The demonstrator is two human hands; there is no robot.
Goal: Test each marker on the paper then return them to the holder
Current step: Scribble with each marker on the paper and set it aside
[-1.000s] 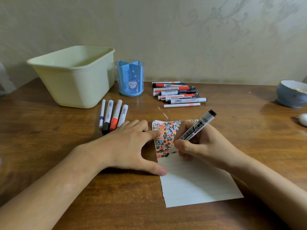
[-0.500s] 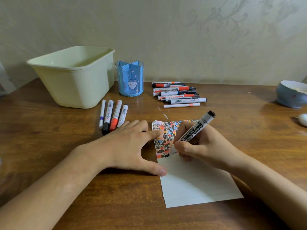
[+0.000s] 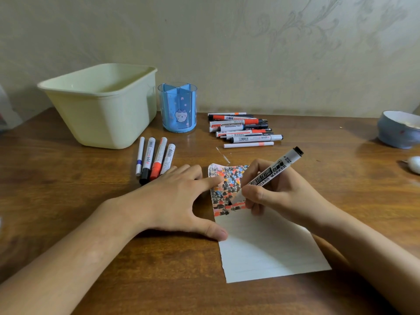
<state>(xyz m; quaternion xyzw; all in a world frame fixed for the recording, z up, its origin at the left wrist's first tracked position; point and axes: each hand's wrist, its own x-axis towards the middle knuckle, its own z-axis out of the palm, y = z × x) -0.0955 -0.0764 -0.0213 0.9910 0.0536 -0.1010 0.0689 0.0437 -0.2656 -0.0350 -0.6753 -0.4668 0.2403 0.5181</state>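
Note:
A white paper (image 3: 268, 248) lies on the wooden table, its top part covered with red, black and blue marks. My right hand (image 3: 279, 196) grips a black board marker (image 3: 271, 172), whose tip touches the paper at the lower edge of the marks. My left hand (image 3: 172, 201) lies flat, index finger and thumb pressing the paper's left edge. A blue divided holder (image 3: 178, 110) stands at the back with nothing showing in it. Several markers (image 3: 153, 159) lie in a row left of the paper. A pile of markers (image 3: 244, 130) lies behind the paper.
A pale green plastic bin (image 3: 102, 105) stands at the back left beside the holder. A blue-grey bowl (image 3: 397, 130) sits at the right edge, with a small white object (image 3: 414, 164) in front of it. The wall runs behind the table.
The marker tip has slid slightly down and left on the paper, with my right hand shifting a little. My left hand has stayed in place.

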